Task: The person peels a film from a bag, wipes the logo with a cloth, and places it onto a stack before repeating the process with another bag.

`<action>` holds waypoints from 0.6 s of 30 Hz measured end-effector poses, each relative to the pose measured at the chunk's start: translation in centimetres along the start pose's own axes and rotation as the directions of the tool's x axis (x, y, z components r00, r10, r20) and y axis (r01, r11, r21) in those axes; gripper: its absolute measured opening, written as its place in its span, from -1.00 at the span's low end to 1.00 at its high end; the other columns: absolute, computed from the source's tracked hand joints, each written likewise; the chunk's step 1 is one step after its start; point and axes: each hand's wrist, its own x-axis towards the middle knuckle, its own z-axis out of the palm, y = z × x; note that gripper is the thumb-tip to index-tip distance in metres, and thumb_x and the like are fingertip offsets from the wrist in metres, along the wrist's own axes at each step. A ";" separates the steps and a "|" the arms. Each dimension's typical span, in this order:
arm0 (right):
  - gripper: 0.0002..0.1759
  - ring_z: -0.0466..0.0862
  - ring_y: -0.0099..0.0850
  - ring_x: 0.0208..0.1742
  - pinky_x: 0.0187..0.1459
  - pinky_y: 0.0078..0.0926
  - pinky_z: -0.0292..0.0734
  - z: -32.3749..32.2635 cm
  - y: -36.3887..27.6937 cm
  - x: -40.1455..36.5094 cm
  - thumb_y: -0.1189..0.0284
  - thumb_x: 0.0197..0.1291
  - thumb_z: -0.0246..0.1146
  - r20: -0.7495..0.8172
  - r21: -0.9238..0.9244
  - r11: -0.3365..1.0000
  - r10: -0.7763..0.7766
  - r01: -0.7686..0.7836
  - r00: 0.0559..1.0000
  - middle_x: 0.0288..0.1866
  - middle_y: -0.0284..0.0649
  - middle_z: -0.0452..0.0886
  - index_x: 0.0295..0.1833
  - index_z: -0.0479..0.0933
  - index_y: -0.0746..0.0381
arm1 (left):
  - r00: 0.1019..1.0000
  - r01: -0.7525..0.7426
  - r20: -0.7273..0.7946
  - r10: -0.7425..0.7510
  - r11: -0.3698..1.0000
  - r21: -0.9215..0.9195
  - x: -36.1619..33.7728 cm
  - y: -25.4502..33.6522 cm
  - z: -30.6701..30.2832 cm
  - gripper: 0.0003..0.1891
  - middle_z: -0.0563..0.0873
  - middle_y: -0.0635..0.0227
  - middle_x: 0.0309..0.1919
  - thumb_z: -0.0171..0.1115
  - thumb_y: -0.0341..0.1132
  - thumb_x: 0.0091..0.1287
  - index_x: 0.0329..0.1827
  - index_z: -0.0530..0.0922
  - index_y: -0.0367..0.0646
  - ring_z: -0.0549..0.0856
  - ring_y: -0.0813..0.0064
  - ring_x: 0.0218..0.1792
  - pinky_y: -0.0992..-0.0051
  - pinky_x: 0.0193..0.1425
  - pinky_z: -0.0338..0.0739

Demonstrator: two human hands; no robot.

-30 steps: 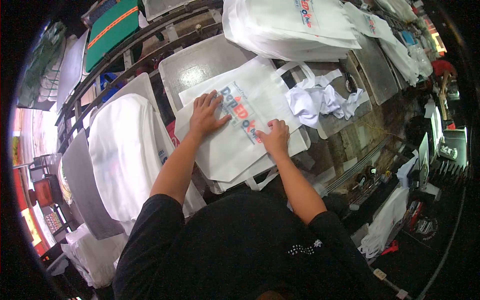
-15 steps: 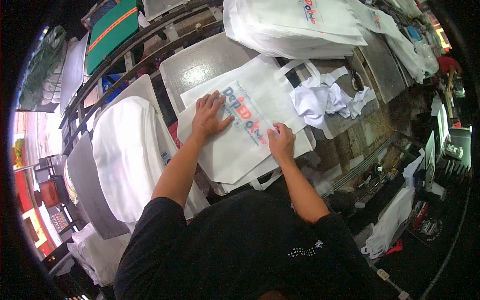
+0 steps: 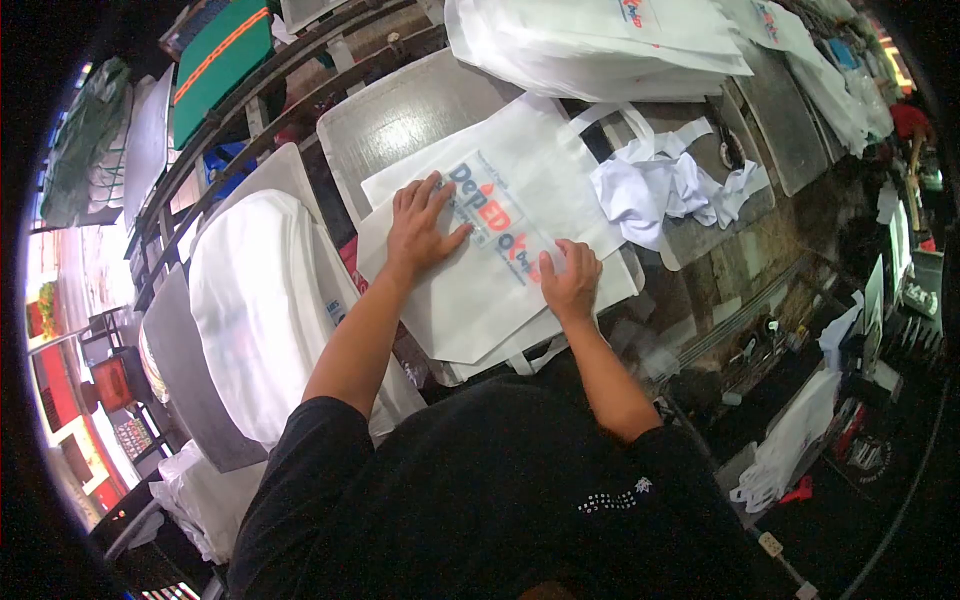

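Observation:
A white fabric tote bag [image 3: 470, 310] lies flat in front of me, printed with blue and red "DepED OK" lettering. More white fabric and a strap show beneath its edges. My left hand [image 3: 422, 232] rests flat on the bag, fingers spread, at the left end of the print. Over the print's right end, my right hand [image 3: 573, 280] touches the bag with its thumb apart from the slightly bent fingers. Both hands hold nothing that I can see. A crumpled white cloth [image 3: 655, 190] lies just right of the bag, close to its handle.
A thick stack of printed white bags [image 3: 590, 65] sits beyond the work. Grey boards [image 3: 400, 120] on a metal frame support things; another carries white bags [image 3: 255, 310] at left. A green board [image 3: 225, 75] stands upper left. Someone in red [image 3: 910, 122] is at far right.
My right hand's fingers have loosened from a closer pinch and spread a little on the print. The left hand stays flat in place. The view has shifted slightly.

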 end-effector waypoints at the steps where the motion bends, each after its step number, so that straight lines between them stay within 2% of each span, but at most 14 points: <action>1: -0.63 0.57 -0.15 -0.04 0.01 -0.13 0.38 0.0 0.0 0.0 0.27 0.14 0.36 -0.002 -0.003 1.000 0.006 -0.006 1.000 -0.12 -0.19 0.59 0.00 0.52 0.20 | 1.000 0.011 0.008 -0.012 1.000 0.013 0.0 0.0 0.0 -0.30 0.43 0.14 0.39 0.49 -0.09 0.05 0.31 0.51 -0.05 0.35 -0.01 0.39 0.09 0.50 0.22; 11: -0.63 0.55 -0.15 0.03 0.06 -0.12 0.39 0.1 0.0 0.0 0.27 0.12 0.36 -0.023 0.037 0.999 0.027 -0.026 0.999 -0.08 -0.17 0.55 0.01 0.53 0.18 | 1.000 0.020 0.022 -0.020 0.999 0.025 0.0 0.2 -0.1 -0.29 0.41 0.14 0.40 0.48 -0.09 0.06 0.32 0.50 -0.06 0.34 0.00 0.40 0.09 0.52 0.20; 16: -0.61 0.51 -0.09 0.08 0.08 -0.06 0.40 -0.2 -0.5 0.2 0.22 0.09 0.38 -0.012 -0.013 1.000 -0.002 0.002 1.000 0.00 -0.13 0.51 0.05 0.59 0.06 | 0.999 0.013 0.038 -0.015 0.999 0.037 0.1 0.0 0.0 -0.26 0.39 0.12 0.42 0.47 -0.06 0.07 0.35 0.47 -0.07 0.33 -0.01 0.41 0.08 0.52 0.19; 18: -0.59 0.51 -0.09 0.08 0.08 -0.05 0.40 -0.4 -0.8 0.2 0.22 0.09 0.38 -0.008 -0.015 1.000 0.006 -0.006 1.000 0.00 -0.12 0.51 0.06 0.58 0.10 | 0.999 0.021 0.035 -0.022 0.999 0.031 0.1 0.0 0.0 -0.25 0.37 0.11 0.43 0.47 -0.07 0.07 0.37 0.45 -0.08 0.33 -0.02 0.41 0.07 0.52 0.19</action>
